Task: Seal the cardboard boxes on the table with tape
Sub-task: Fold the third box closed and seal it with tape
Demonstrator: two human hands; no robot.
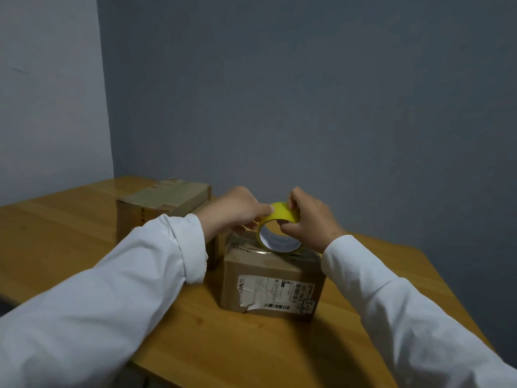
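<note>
Tape roll (279, 228) sits centre frame, held over the top of the near box (272, 281), low edge at or just above the lid; I can't tell if it touches. Roll stands on edge, its open core facing me and slightly left, so its axis runs roughly toward the camera and tape would pay off sideways across the frame.

Right hand (310, 219) grips the roll from the right: fingers curled over the top of the yellow band, thumb on the near rim. Left hand (237, 211) comes in from the left, fingertips pinched at the roll's upper left edge. My read: it's picking at the free end. No pulled-out strip visible yet.

Key relation: box is directly below both hands, long side running left-right in frame, top seam right under the roll. Both hands are equally near; the right carries the roll, the left is the one free to draw tape. I'd say the next move needs the end peeled left, then laid down on the lid.

Second box (165, 203) is left of centre, further back, partly behind the left sleeve. Both stand on the wooden counter (70, 233).

Writing: near box's front face has a torn shipping label with barcodes, printed digits too blurred to trust, and a handwritten tag at lower right that looks like "Z-5". No brand readable on the roll.
</note>
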